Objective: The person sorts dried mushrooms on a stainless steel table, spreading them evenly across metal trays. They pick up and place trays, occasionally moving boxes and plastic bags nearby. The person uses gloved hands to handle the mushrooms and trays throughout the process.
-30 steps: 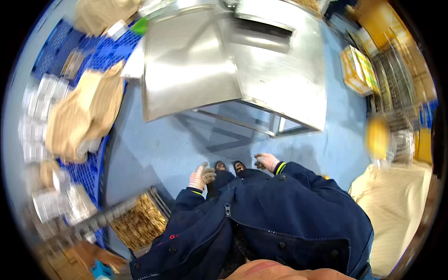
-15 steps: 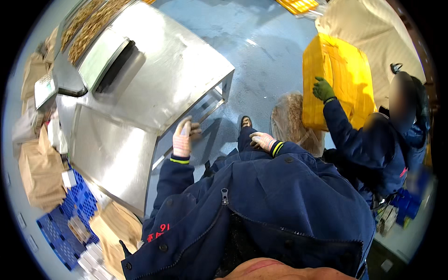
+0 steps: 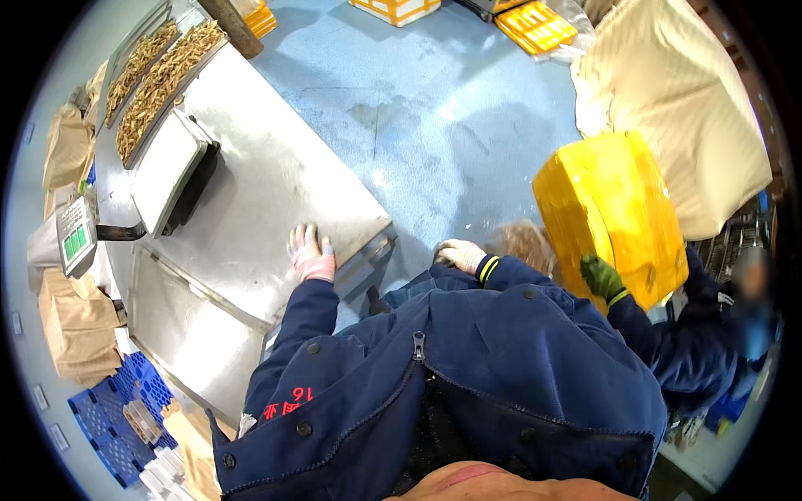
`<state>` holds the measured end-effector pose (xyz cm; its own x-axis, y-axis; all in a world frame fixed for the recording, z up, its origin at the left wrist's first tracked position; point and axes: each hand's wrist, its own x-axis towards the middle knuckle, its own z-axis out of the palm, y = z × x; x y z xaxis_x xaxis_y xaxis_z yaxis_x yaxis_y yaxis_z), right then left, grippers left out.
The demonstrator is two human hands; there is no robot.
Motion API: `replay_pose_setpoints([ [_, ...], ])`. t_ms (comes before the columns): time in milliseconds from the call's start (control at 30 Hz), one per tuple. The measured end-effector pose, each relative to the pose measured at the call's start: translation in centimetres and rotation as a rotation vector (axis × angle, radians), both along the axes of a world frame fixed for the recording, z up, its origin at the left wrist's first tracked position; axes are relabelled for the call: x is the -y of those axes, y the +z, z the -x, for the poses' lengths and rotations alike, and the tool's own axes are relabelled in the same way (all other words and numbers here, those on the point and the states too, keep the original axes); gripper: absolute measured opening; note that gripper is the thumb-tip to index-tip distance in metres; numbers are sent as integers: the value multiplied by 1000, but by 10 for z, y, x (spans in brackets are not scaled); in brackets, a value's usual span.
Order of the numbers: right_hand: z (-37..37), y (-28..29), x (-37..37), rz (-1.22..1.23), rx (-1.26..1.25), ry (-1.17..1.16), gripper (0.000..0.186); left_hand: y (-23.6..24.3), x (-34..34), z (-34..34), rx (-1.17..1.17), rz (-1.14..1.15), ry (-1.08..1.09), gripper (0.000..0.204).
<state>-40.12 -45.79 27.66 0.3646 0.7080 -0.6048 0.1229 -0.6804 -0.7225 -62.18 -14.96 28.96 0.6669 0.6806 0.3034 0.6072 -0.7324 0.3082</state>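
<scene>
My left hand (image 3: 312, 255), in a pale knitted glove, lies flat with spread fingers on a stainless steel table (image 3: 259, 142). Gloved the same way, my right hand (image 3: 459, 252) rests by my leg, its fingers loosely bent and nothing visible in them. Farther along the tabletop stands a weighing scale (image 3: 171, 171), with its display (image 3: 77, 240) turned toward the left side. Behind it, metal trays hold brown, slender dried pieces (image 3: 167, 88). To my right, a co-worker's green-gloved hand (image 3: 601, 277) touches a large box wrapped in yellow (image 3: 614, 213).
A plastic-wrapped brown bundle (image 3: 524, 242) sits beside the yellow box. Large beige sacking (image 3: 668, 108) fills the far right. Left of the table are paper sacks (image 3: 77, 321) and a blue plastic pallet (image 3: 104, 426). A white and orange box (image 3: 396, 10) lies on the far floor.
My left hand has gone from above the table's edge to flat on its top. The right hand has shifted slightly left. The yellow box has moved nearer, with the co-worker's hand lower on it.
</scene>
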Motion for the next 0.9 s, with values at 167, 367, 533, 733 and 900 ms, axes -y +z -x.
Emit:
replay_pose_setpoints([
  [167, -114, 46, -27, -34, 9, -166, 46, -13, -3, 0, -34, -2, 44, 45],
  [367, -189, 71, -88, -82, -78, -116, 47, 9, 3, -10, -41, 67, 83, 46],
  [533, -245, 58, -133, -13, -202, 38, 42, 27, 7, -18, -60, 126, 125, 43],
  [733, -331, 26, -183, 132, -207, 108, 42, 32, 14, -29, -82, 146, 312, 43],
  [900, -387, 11, -233, 326, -208, 245, 44, 27, 12, -55, -72, 103, 559, 37],
])
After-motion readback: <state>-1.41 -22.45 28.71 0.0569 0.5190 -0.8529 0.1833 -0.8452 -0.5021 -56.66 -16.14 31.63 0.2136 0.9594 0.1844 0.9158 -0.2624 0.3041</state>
